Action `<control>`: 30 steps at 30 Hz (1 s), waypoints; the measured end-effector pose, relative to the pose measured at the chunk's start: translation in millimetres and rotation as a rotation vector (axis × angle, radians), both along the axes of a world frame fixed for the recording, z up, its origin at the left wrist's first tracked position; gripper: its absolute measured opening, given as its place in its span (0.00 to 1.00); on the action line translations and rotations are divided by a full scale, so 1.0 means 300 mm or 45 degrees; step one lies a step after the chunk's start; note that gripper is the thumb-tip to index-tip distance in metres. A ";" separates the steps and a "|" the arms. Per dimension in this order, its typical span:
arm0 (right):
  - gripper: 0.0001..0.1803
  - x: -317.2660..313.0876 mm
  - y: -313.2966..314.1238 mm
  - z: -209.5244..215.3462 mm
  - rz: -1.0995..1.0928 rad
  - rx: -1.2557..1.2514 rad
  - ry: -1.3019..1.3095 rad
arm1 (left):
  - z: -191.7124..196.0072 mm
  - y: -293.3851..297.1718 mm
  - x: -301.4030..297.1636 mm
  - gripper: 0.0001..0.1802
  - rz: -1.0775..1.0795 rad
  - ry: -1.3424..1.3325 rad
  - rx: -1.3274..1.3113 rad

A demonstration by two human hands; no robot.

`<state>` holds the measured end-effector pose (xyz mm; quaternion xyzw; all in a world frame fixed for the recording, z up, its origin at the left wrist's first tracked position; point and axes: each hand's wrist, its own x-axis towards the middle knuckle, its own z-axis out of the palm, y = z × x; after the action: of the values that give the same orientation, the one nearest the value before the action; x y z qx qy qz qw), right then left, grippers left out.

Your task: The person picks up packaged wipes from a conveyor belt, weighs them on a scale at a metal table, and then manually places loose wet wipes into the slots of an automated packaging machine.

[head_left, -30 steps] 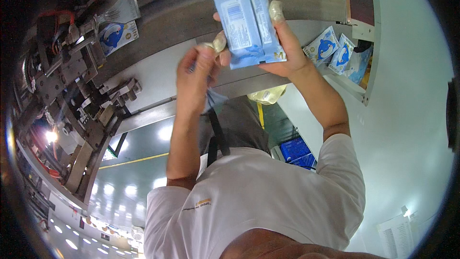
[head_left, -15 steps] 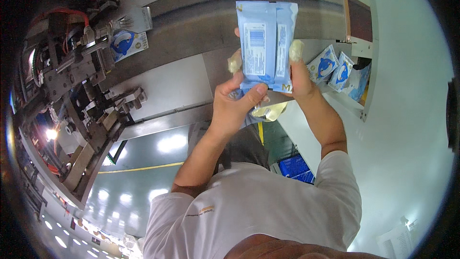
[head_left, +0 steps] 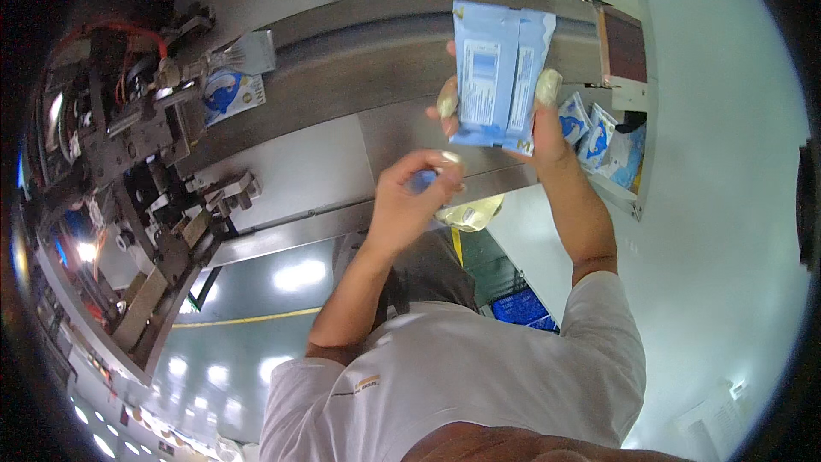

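Note:
My right hand (head_left: pixel 547 111) grips a light blue soft packet (head_left: pixel 500 77), its back seam and white label panels facing me. The packet is upright, tilted slightly, above the metal conveyor channel (head_left: pixel 376 68). Pale finger covers sit on some of my fingertips. Below and left of the packet, apart from it, my left hand (head_left: pixel 415 201) is closed in a pinch. A bit of blue shows between its fingers, too small to name. Beneath that hand, at the table's front edge, a shiny pale yellow item (head_left: pixel 470 214) is partly hidden.
Machinery with rods and clamps (head_left: pixel 154 120) stands at left, a whale-printed packet (head_left: pixel 233 96) beside it. More whale-printed packets (head_left: pixel 596 137) lie at the channel's right end by a white wall panel (head_left: pixel 710 205). Blue crates (head_left: pixel 522 308) stand on the floor below.
My left hand has let go of the packet's lower edge and moved down, away from it. The packet, in my right hand, appears farther right and tilts slightly more.

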<state>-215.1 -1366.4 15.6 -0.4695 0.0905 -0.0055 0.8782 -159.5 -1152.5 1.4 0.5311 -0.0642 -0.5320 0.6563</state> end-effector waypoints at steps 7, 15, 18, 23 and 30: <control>0.30 -0.160 -0.541 -0.094 -0.112 -3.135 0.096 | -0.009 0.170 0.088 0.07 0.105 -0.585 0.264; 0.45 -0.457 -0.955 -0.290 -0.679 -2.082 1.647 | -0.083 0.120 -0.012 0.21 -0.097 -0.914 0.239; 0.32 -0.422 -0.791 -0.282 -0.783 -2.574 1.028 | -0.075 -0.059 -0.116 0.32 -0.146 -1.359 0.202; 0.32 -0.841 -0.457 -0.474 -0.966 -2.396 1.147 | -0.211 -0.473 -0.321 0.30 -0.508 -1.250 0.517; 0.38 -0.739 -0.197 -0.421 -1.044 -2.124 1.124 | -0.246 -0.667 -0.480 0.27 -0.497 -1.160 0.356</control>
<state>-436.8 -1425.4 -110.5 -0.8232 0.5261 -0.1929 0.0918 -303.5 -1352.8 -72.4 0.7697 -0.3698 -0.3628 0.3730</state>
